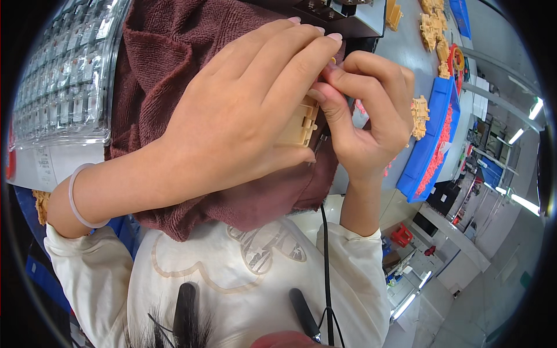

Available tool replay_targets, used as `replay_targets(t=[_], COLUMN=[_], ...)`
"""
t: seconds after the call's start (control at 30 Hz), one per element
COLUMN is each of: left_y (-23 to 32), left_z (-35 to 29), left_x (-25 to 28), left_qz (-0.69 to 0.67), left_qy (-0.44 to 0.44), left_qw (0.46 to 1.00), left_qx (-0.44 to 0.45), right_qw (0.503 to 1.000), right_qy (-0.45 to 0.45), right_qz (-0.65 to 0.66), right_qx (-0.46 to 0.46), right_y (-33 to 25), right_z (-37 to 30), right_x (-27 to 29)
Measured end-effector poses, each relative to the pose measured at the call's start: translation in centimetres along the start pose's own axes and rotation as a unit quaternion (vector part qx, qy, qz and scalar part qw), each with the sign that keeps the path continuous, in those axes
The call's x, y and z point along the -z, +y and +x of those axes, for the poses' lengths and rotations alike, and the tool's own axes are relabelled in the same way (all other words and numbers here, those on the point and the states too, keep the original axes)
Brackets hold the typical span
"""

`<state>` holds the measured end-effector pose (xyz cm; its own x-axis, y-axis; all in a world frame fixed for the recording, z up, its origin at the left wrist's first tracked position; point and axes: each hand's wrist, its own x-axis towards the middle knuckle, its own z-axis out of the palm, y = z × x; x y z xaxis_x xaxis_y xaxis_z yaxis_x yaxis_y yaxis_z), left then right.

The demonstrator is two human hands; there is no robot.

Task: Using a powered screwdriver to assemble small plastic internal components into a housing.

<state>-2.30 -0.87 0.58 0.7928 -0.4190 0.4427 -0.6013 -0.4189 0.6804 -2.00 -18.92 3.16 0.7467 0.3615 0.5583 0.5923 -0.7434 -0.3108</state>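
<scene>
My left hand (243, 87) lies over a beige moulded plastic housing (300, 124), holding it against a dark maroon towel (154, 64). The fingers stretch across its top and the thumb presses along the near edge, so most of the housing is hidden. At the housing's right far corner, my right hand (371, 110) is closed in a pinch. A tiny yellow bit (333, 60) shows by its fingertips. What the pinch holds is too hidden to make out.
Clear plastic trays (69, 75) filled with small parts stand at the left. A dark metal fixture (348, 17) sits at the far edge. On the right are a blue bin (432, 145) of small pink pieces and loose beige parts (419, 118). A black cable (326, 261) hangs near my body.
</scene>
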Motion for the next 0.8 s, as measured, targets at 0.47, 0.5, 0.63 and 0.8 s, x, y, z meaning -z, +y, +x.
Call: replay_targets(t=[0.47,0.5,0.63,0.8], left_y=[0.7,0.7,1.2,1.4], left_z=[0.5,0.4,0.7,1.5], left_x=[0.7,0.5,0.9,1.5], left_qz=[0.031,0.034,0.036,0.019], left_qy=[-0.028,-0.022,-0.025,-0.033], left_qw=[0.999,0.999,0.998,0.999], left_qx=[-0.027,-0.024,-0.034,-0.022], right_qw=[0.965,0.938,0.938,0.902], right_qy=[0.091,0.082,-0.056,-0.003], right_qz=[0.107,0.101,-0.016,0.084], right_qx=[-0.222,-0.321,-0.340,-0.424], right_y=[1.1,1.1,0.2,1.1], right_z=[-2.9,-3.2,-4.2,-3.9], right_x=[0.8,1.3,0.6,-0.1])
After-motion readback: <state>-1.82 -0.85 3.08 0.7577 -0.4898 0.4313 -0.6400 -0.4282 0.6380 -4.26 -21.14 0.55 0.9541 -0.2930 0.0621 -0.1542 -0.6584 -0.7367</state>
